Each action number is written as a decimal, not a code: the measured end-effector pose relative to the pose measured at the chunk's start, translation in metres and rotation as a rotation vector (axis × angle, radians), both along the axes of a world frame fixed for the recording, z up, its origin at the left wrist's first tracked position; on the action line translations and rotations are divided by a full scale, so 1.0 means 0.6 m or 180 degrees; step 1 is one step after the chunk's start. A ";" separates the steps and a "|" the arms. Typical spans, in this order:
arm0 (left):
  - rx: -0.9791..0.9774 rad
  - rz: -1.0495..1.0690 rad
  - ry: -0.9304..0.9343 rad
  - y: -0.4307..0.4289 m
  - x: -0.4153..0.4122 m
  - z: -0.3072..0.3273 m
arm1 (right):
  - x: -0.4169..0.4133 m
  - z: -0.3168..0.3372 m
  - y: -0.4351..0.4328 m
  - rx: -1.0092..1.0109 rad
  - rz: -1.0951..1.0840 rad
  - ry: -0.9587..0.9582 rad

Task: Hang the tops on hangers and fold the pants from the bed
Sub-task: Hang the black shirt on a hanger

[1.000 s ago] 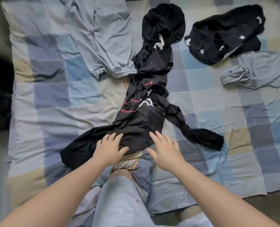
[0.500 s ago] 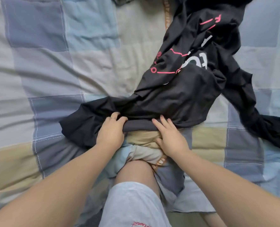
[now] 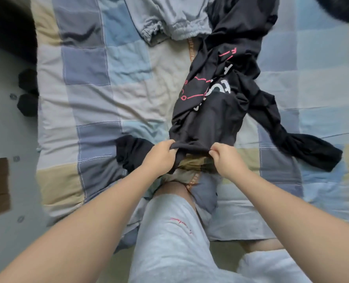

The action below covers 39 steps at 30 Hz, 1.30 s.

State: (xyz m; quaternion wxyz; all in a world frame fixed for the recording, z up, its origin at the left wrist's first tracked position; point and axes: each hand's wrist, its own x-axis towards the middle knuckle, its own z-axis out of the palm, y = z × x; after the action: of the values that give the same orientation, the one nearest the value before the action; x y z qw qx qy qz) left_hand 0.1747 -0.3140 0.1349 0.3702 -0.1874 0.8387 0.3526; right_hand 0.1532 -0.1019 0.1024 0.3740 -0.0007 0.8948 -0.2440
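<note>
Head view: gripping the near hem of the black long-sleeved top (image 3: 210,119) with left hand (image 3: 160,158) and right hand (image 3: 225,160), fingers curled; lying bunched on the patchwork bed (image 3: 100,111), grey pants (image 3: 175,15) beyond.

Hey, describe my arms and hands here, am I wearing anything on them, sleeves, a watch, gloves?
The left forearm and right forearm are bare to the wrists: no sleeves, watch or bracelet. The left hand and right hand are ungloved, and no ring shows from this angle. The only clothing in view is light grey shorts with small pink script.
</note>
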 end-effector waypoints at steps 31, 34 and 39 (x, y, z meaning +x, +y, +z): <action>0.0821 0.0550 0.2430 0.297 0.198 0.636 | 0.248 0.751 0.362 -0.2014 -0.0903 0.1351; 0.1285 0.0517 0.2698 0.274 0.208 0.692 | 0.269 0.757 0.343 -0.1425 -0.0500 0.1455; 0.1712 0.0637 0.3062 0.233 0.228 0.769 | 0.305 0.705 0.319 -0.0198 -0.0712 0.1501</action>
State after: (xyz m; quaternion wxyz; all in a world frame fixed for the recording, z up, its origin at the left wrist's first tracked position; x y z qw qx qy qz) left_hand 0.3112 -0.1740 0.5965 -0.0547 0.0169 0.7718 0.6333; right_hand 0.3364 0.0892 0.5253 0.1256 0.0300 0.9438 -0.3043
